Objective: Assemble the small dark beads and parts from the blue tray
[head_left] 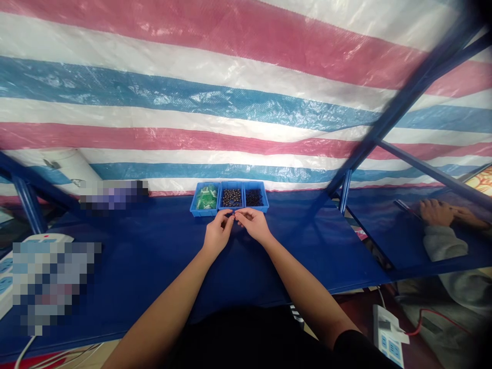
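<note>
My left hand and my right hand meet just in front of three blue bins, their fingertips pinched together. Between them is a small dark piece, too tiny to name. The left bin has green and clear material in it. Many small brassy-dark parts fill the middle bin, while the right bin holds small black parts. Fingers of both hands overlap the near edge of the middle bin in view.
The bins stand on a blue table before a striped tarp. A power strip lies at left, another hangs low at right. Blue metal posts frame the table. At right, another person's hands rest at a neighbouring table.
</note>
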Available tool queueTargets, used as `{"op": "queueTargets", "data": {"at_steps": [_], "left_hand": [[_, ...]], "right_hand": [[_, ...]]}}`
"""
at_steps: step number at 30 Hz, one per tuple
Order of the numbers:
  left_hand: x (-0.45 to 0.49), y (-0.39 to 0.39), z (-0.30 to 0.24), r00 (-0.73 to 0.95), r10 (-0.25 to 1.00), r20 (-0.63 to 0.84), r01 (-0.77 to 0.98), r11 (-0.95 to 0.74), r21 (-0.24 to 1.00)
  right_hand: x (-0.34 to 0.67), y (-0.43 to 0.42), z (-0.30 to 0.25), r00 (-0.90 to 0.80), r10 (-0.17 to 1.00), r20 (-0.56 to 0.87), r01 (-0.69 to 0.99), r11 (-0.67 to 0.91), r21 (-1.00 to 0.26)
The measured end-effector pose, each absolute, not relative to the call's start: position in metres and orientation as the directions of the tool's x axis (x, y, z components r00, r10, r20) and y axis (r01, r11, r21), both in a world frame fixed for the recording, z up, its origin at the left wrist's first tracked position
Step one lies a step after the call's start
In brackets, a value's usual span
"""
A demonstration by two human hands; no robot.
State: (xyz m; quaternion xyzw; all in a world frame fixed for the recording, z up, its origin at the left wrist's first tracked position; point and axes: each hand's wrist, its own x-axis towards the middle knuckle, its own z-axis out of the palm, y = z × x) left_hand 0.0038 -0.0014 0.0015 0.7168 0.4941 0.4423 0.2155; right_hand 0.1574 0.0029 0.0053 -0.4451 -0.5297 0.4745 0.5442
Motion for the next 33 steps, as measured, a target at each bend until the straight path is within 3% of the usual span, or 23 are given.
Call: {"op": "queueTargets", "data": {"at_steps": [20,33], "left_hand": [[0.0031,-0.0030,0.0037,0.195,0.904,0.380,0.537,-0.423,0.730],[0.0033,-0.0018,0.0022,0.149,0.895,0.421,0.517,-0.434,0.738]], "right_hand": [[0.1588,0.0048,0.0023,-0.018,0.971,0.239,0.052,0.240,-0.969],[0.1584,0.0061,0.0029,0.017,0.977,0.212,0.006,0.212,-0.977]]}}
